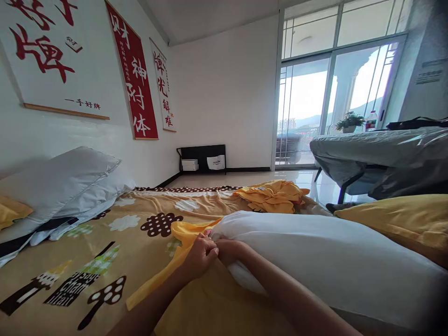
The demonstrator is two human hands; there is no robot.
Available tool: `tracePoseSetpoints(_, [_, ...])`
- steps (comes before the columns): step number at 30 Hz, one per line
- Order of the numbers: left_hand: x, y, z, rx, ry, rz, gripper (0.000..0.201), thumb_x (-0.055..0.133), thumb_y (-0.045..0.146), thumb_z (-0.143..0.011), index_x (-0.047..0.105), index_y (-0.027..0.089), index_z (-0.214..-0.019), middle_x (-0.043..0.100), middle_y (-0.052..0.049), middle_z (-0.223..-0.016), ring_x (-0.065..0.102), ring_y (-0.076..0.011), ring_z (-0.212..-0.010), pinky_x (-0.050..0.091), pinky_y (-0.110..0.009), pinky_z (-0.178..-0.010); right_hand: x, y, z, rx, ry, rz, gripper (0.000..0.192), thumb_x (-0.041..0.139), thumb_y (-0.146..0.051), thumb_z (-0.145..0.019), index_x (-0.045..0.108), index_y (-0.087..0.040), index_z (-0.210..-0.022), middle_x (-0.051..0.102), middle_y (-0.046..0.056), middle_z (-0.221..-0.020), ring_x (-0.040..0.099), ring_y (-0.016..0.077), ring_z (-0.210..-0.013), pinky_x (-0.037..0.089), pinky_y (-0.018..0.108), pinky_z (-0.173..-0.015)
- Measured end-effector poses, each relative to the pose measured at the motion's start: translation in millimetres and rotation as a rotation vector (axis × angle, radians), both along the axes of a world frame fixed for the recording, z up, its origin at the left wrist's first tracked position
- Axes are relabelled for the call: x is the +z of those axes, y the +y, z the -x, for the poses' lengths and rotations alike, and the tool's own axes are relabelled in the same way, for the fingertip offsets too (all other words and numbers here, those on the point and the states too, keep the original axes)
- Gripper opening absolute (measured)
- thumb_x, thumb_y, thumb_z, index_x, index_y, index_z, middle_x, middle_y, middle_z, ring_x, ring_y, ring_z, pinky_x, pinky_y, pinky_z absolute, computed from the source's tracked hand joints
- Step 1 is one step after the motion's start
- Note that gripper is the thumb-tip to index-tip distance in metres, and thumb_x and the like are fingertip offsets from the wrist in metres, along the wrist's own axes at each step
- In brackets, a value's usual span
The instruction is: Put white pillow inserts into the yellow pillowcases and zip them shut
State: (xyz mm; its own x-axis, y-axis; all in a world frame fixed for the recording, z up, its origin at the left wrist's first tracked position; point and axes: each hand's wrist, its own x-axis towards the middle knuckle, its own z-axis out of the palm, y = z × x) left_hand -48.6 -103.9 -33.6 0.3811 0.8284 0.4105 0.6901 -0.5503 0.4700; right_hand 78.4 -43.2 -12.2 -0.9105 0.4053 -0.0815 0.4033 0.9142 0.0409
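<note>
My left hand (202, 255) is closed, with its fingers curled on a yellow pillowcase (182, 230) at the near middle of the bed. Right beside it, touching, my right hand (226, 249) is bent inward and closed at the corner of a white pillow (308, 252); its fingertips are mostly hidden. The plump pillow lies on its side to the right, with the pillowcase spread beneath my forearms and under the pillow's near end. A small pinkish patch shows just beyond my knuckles.
A patterned tan bedsheet (133, 261) covers the bed. White pillows (66, 179) lean at the left wall. Crumpled yellow cloth (275, 193) lies at the far edge, and a yellow pillow (402, 217) rests at right. Beyond stand a plastic-covered table (385, 144) and a low black rack (203, 153).
</note>
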Motion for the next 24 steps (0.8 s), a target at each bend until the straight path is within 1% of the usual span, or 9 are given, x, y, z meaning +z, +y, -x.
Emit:
tracePoseSetpoints(3, [-9.2,3,8,-0.048,0.019,-0.002,0.028,0.039,0.025,-0.08,0.037,0.017,-0.052,0.05,0.001,-0.061,0.046,-0.0134,-0.066,0.036,-0.032,-0.081,33.0,-6,-32,0.018,-0.035,0.109,0.031,0.061,-0.022,-0.078,0.068,-0.022,-0.108,0.071,-0.001,-0.104,0.063,0.0161,-0.095,0.045,0.023,-0.084])
tracePoseSetpoints(6, [-20.7,2,17,-0.141,0.121,0.052,0.027,0.043,0.023,-0.08,0.042,0.016,-0.054,0.057,-0.001,-0.076,0.051,-0.0142,-0.077,0.035,-0.03,-0.08,36.8,-28,-79,-0.18,0.19,0.051,0.072,0.068,-0.037,-0.074,0.042,-0.025,-0.14,0.048,0.008,-0.14,0.045,0.0246,-0.127,0.034,0.038,-0.104])
tracePoseSetpoints(9, [-27.8,-1,19,-0.181,0.22,0.091,0.023,0.047,0.019,-0.078,0.047,0.016,-0.055,0.06,-0.001,-0.078,0.053,-0.0149,-0.082,0.035,-0.03,-0.081,-10.3,-68,-125,-0.306,0.285,-0.235,0.1,0.073,-0.041,-0.064,0.023,-0.024,-0.149,0.027,0.015,-0.152,0.028,0.035,-0.137,0.029,0.053,-0.105])
tracePoseSetpoints(11, [-27.5,-4,17,-0.153,0.263,0.069,0.022,0.049,0.019,-0.078,0.051,0.016,-0.057,0.061,-0.001,-0.078,0.055,-0.0158,-0.084,0.034,-0.032,-0.083,-51.8,-96,-145,-0.263,0.348,-0.493,0.094,0.066,-0.034,-0.068,0.02,-0.029,-0.15,0.026,0.01,-0.152,0.029,0.0331,-0.137,0.035,0.05,-0.101])
tracePoseSetpoints(12, [-25.9,-7,14,-0.141,0.287,0.057,0.022,0.05,0.02,-0.079,0.053,0.016,-0.057,0.062,-0.001,-0.078,0.055,-0.0162,-0.085,0.034,-0.032,-0.084,-68.6,-106,-151,-0.272,0.36,-0.541,0.088,0.062,-0.029,-0.071,0.021,-0.031,-0.149,0.028,0.008,-0.152,0.03,0.0323,-0.137,0.036,0.05,-0.1])
tracePoseSetpoints(15, [-17.5,-16,4,-0.161,0.402,0.025,0.026,0.05,0.022,-0.081,0.056,0.017,-0.056,0.065,-0.002,-0.072,0.058,-0.0161,-0.079,0.033,-0.035,-0.089,-87.3,-114,-154,-0.31,0.372,-0.683,0.072,0.045,-0.017,-0.079,0.027,-0.034,-0.147,0.037,0.004,-0.149,0.036,0.0297,-0.133,0.038,0.048,-0.096])
tracePoseSetpoints(17, [-11.6,-25,-6,-0.208,0.517,-0.016,0.027,0.051,0.024,-0.08,0.06,0.017,-0.056,0.067,-0.003,-0.066,0.059,-0.0164,-0.07,0.034,-0.038,-0.091,-74.5,-98,-146,-0.275,0.349,-0.742,0.064,0.038,-0.011,-0.083,0.035,-0.031,-0.143,0.044,0.006,-0.144,0.042,0.0284,-0.129,0.038,0.047,-0.095])
tracePoseSetpoints(19, [-7.1,-34,-19,-0.25,0.636,-0.075,0.025,0.053,0.028,-0.079,0.065,0.017,-0.061,0.068,-0.006,-0.064,0.059,-0.0176,-0.063,0.036,-0.04,-0.088,-49.7,-75,-135,-0.201,0.293,-0.712,0.052,0.037,-0.009,-0.086,0.048,-0.026,-0.134,0.053,0.01,-0.135,0.049,0.0282,-0.122,0.038,0.046,-0.095])
tracePoseSetpoints(24, [3.2,-45,-55,-0.296,0.786,-0.133,0.039,0.049,0.044,-0.083,0.071,0.015,-0.071,0.068,-0.011,-0.063,0.059,-0.0229,-0.057,0.041,-0.041,-0.072,16.0,-28,-106,-0.162,0.163,-0.418,0.037,0.047,-0.008,-0.081,0.065,-0.023,-0.111,0.066,0.009,-0.115,0.057,0.0248,-0.108,0.034,0.043,-0.098])
